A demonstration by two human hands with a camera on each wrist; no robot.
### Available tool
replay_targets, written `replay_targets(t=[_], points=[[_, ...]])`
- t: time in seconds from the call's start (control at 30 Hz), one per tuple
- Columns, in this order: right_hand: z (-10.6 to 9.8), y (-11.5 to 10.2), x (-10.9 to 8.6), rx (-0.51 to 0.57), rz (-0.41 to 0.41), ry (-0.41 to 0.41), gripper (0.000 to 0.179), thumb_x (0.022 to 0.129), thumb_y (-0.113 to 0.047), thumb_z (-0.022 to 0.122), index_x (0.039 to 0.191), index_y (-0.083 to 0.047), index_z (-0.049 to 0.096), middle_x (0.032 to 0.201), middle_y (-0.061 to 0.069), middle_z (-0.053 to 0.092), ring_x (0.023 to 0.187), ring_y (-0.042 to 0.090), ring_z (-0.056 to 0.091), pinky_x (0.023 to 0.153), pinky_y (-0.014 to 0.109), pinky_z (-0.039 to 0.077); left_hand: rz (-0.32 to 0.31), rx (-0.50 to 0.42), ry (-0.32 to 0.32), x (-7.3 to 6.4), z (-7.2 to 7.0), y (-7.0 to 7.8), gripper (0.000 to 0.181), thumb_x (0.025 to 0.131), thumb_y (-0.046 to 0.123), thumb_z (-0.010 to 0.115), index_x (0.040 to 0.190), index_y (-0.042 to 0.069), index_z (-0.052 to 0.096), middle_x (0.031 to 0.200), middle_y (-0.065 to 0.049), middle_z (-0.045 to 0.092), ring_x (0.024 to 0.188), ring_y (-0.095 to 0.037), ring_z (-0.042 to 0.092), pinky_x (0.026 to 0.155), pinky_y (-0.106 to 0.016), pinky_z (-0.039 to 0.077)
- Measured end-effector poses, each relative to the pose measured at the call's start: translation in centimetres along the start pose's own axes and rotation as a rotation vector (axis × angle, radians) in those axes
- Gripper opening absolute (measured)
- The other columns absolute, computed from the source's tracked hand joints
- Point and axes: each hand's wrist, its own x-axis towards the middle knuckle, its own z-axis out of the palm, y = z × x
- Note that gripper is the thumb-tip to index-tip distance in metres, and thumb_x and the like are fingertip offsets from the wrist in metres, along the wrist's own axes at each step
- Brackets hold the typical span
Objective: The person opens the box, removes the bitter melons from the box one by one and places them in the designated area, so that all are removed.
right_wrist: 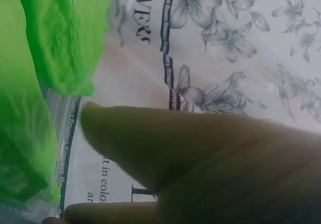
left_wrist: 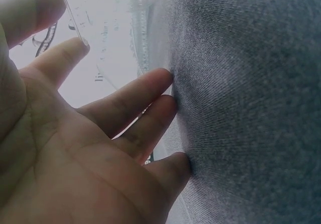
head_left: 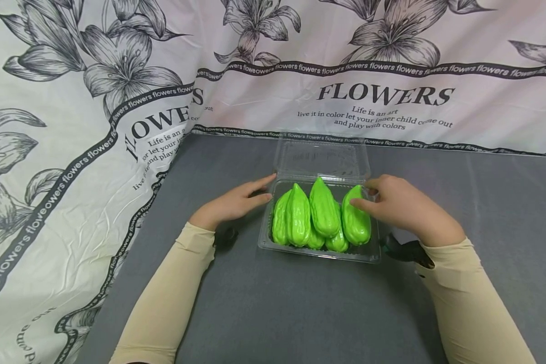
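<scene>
Several glossy bright green bitter melons (head_left: 326, 215) with pointed tips lie piled in a clear plastic box (head_left: 318, 255). My left hand (head_left: 232, 205) is at the box's left side, thumb and forefinger stretched toward its rim. In the left wrist view the other fingers (left_wrist: 145, 91) reach down to the grey cloth. At the right side, my right hand (head_left: 407, 210) has its thumb over the rightmost bitter melon (head_left: 357, 225) and its other fingertips by the box's right rim. The right wrist view shows the thumb (right_wrist: 150, 133) extended, apart from the bitter melons.
The box's hinged clear lid (head_left: 323, 159) lies back behind it, toward the wall. A grey cloth (head_left: 300, 308) covers the table. White fabric (head_left: 273, 101) printed with flowers and lettering hangs at the back and along the left.
</scene>
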Motion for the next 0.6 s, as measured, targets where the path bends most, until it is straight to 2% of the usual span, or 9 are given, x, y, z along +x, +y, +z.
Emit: replay_targets(t=[0.1,0.2,0.33,0.6], points=[[0.25,-0.23,0.01,-0.039,-0.025,-0.008,0.052,0.101,-0.037,0.071,0.119,0.012,0.069,0.088,0.016,0.063,0.078,0.025,0.053,0.074,0.046,0.047,-0.002,-0.002,-0.002,-0.03,-0.06,0.08,0.064,0.112,0.043,0.049,0.169,0.036,0.021,0.172,-0.008,0.029,0.157,-0.03,0.03,0.125,-0.055,0.028],[0.48,-0.45,-0.06,-0.062,-0.034,-0.018,0.055,0.099,-0.038,0.072,0.12,0.013,0.068,0.089,0.016,0.061,0.085,0.03,0.053,0.075,0.046,0.045,-0.002,-0.001,-0.002,-0.03,-0.06,0.05,0.064,0.112,0.043,0.049,0.169,0.036,0.021,0.171,-0.009,0.029,0.157,-0.03,0.03,0.125,-0.055,0.028],[0.71,-0.62,-0.16,-0.069,-0.012,-0.04,0.071,0.098,-0.042,0.073,0.132,0.019,0.06,0.104,0.023,0.064,0.097,0.034,0.056,0.082,0.052,0.049,0.0,-0.001,0.0,-0.07,-0.04,0.03,0.064,0.112,0.042,0.05,0.169,0.035,0.021,0.171,-0.01,0.03,0.157,-0.031,0.03,0.125,-0.056,0.028],[0.93,-0.94,-0.12,-0.075,-0.015,-0.07,0.077,0.097,-0.042,0.074,0.14,0.019,0.053,0.108,0.025,0.068,0.101,0.038,0.063,0.087,0.058,0.052,-0.005,-0.005,0.002,-0.04,0.01,0.08,0.063,0.112,0.042,0.049,0.169,0.036,0.022,0.17,-0.011,0.031,0.157,-0.031,0.03,0.125,-0.056,0.028]])
